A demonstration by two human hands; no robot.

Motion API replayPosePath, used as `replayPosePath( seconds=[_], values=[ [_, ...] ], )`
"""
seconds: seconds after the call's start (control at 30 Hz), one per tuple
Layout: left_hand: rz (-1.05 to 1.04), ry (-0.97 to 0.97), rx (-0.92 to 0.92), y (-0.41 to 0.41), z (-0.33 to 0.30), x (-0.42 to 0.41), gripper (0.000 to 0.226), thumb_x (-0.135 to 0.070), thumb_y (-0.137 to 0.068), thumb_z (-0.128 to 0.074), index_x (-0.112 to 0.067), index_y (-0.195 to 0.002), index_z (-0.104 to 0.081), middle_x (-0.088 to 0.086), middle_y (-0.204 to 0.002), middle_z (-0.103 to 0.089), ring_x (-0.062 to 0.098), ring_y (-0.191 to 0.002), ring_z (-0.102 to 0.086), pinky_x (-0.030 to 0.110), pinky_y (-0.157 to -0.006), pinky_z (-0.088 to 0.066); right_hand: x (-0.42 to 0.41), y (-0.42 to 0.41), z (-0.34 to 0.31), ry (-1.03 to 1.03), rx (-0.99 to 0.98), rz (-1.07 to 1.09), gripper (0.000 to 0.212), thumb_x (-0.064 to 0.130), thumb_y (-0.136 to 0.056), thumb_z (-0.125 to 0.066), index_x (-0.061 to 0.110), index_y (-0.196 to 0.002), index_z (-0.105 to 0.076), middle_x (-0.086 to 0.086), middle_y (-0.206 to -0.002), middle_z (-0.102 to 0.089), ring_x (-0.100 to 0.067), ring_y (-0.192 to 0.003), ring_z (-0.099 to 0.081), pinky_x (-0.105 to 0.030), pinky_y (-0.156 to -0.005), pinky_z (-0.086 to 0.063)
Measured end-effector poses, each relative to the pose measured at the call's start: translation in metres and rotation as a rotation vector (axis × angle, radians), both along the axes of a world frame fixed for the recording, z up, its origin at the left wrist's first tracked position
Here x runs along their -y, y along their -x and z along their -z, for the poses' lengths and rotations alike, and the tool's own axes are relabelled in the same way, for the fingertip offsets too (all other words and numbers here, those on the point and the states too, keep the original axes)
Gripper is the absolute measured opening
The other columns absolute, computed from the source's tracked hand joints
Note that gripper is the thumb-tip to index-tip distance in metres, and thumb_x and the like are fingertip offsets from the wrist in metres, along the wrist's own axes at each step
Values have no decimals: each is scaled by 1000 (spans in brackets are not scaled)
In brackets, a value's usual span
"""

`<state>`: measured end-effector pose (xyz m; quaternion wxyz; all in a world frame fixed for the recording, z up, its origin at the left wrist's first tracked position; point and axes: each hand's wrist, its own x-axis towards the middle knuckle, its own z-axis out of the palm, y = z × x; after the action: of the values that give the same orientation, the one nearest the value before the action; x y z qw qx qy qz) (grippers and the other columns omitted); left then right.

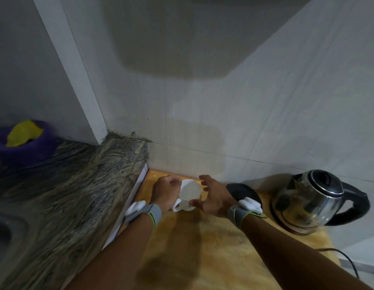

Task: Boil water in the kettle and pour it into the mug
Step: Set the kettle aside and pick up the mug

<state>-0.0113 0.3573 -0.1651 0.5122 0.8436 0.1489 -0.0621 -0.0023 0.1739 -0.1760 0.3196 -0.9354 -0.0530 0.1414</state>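
Your left hand (166,192) curls on the white mug (189,194); right hand (213,197), at its 3 o'clock, spreads open. Light, brittle ceramic: grip the handle at 7 o'clock.

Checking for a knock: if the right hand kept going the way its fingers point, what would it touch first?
Probably the white ceramic mug: the right hand reaches left toward it, fingers spread beside its rim.
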Motion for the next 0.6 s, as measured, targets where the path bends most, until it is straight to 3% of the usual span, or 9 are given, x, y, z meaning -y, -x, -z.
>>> replayPosePath(
  seconds=[0.17, 0.27, 0.47, 0.6],
  values=[
    [0, 10, -16, 0, 6, 3, 32, -31, -102, -56, -14, -120, -76, 8, -124, -76, 29, -119, -65, 36, -103, -51, -7, 5, 8, -43, 1, -24, 99, 59, -60, -81, 29, -141, -33, 0, -138, -52, -23, -122, -53, -38, -102, -47],
    [7, 16, -4, -2, 8, 3, 36, -33, -104, -55, -11, -123, -75, 11, -126, -75, 32, -122, -65, 39, -107, -51, -12, 6, 10, -53, 5, -20, 89, 58, -62, -80, 31, -135, -36, 2, -131, -55, -22, -118, -54, -39, -99, -48],
    [41, 5, 1, -3, 9, 3, 37, -36, -105, -53, -8, -98, -75, 20, -107, -76, 41, -111, -66, 43, -96, -53, -16, 6, 8, -46, 20, -16, 79, 51, -71, -79, 26, -134, -38, -1, -131, -56, -24, -118, -54, -41, -99, -49],
    [52, -1, 3, -1, 6, 2, 33, -37, -105, -54, -13, -90, -71, 22, -110, -75, 42, -113, -66, 42, -95, -53, -18, 8, 5, -45, 22, -12, 75, 47, -74, -79, 24, -133, -39, -2, -131, -56, -24, -118, -54, -41, -99, -49]
  ],
)
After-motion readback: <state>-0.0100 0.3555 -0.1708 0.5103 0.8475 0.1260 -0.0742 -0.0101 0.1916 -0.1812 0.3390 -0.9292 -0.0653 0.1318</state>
